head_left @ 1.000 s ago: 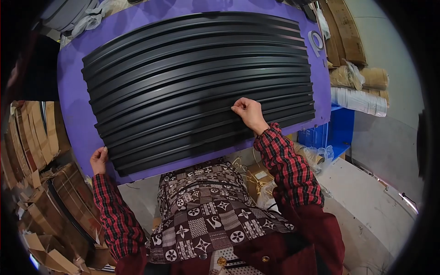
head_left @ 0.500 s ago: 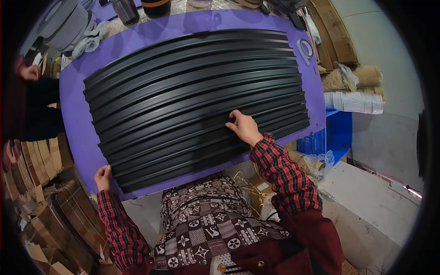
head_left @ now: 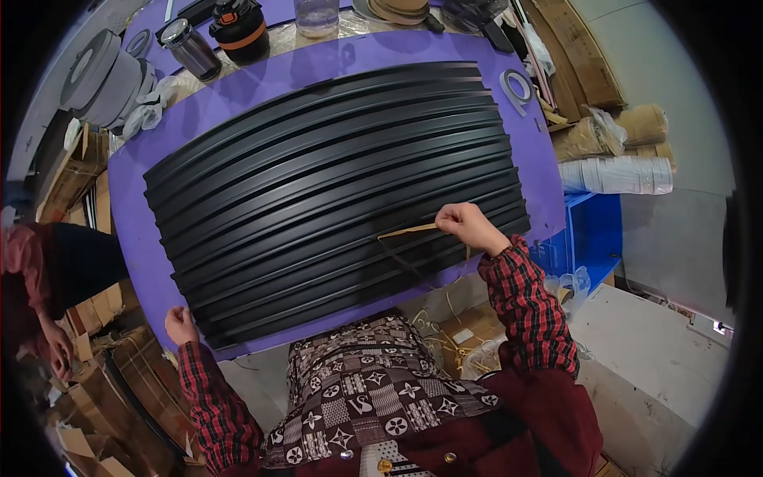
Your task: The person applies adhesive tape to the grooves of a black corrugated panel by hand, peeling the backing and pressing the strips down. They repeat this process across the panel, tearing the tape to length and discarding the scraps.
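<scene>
Long black ribbed strips (head_left: 334,183) lie side by side across a purple board (head_left: 131,199). My right hand (head_left: 470,226), above the lower right part of the strips, is closed in a pinch on a thin tan strip (head_left: 409,231). It looks like tape backing; it runs left from the fingers and bends at its far end near the black surface. My left hand (head_left: 181,326) is at the board's lower left edge, beside the ends of the lowest black strips. Its fingers are curled together, and what they hold, if anything, is hidden.
Along the far edge stand a steel tumbler (head_left: 191,49), a black bottle (head_left: 238,32) and a clear jar (head_left: 316,16). A tape roll (head_left: 517,86) lies at the right, above a blue bin (head_left: 596,234). Another person (head_left: 48,278) is at the left, by cardboard boxes (head_left: 135,374).
My right hand has moved right and slightly down, and a tan strip now stretches from its fingers. The view has shifted a little. The other person's arm has come lower.
</scene>
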Action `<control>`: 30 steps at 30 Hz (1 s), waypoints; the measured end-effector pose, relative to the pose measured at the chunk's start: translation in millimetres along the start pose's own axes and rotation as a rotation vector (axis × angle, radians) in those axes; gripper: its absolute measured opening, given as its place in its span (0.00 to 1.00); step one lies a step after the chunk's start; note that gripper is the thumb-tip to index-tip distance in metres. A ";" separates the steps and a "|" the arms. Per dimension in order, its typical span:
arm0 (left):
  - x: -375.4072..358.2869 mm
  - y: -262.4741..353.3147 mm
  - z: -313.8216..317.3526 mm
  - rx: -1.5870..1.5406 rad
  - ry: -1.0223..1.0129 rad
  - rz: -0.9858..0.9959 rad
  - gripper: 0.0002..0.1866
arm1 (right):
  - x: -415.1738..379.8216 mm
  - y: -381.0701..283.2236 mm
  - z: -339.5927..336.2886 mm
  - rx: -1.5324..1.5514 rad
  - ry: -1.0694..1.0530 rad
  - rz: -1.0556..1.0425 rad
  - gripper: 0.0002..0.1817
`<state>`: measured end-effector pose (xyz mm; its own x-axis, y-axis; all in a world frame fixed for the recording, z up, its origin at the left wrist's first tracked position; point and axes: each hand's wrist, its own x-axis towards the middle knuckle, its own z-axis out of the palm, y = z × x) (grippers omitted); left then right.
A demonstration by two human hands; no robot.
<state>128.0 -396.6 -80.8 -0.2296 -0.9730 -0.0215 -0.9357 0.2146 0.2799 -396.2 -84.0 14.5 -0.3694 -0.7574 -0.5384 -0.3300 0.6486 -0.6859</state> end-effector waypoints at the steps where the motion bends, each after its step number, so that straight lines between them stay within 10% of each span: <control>1: -8.4 42.5 -5.5 -0.222 -0.032 0.002 0.08 | -4.4 -3.0 -3.1 0.160 -0.006 0.033 0.07; 7: -123.7 288.7 32.1 -1.123 -1.087 -0.141 0.17 | -35.6 -43.0 2.6 0.264 0.029 -0.107 0.05; 21: -187.1 406.0 60.0 -1.164 -1.431 0.211 0.35 | -211.3 43.1 -177.4 0.049 1.353 -0.129 0.06; 30: -253.9 568.6 68.7 -0.984 -0.915 0.834 0.42 | -316.7 174.0 -371.9 -0.009 1.534 0.018 0.07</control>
<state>-364.2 -21.6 17.8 -0.9875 -0.1578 0.0043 -0.0198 0.1510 0.9883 -659.7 296.9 247.7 -0.8837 0.0517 0.4652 -0.3188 0.6611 -0.6792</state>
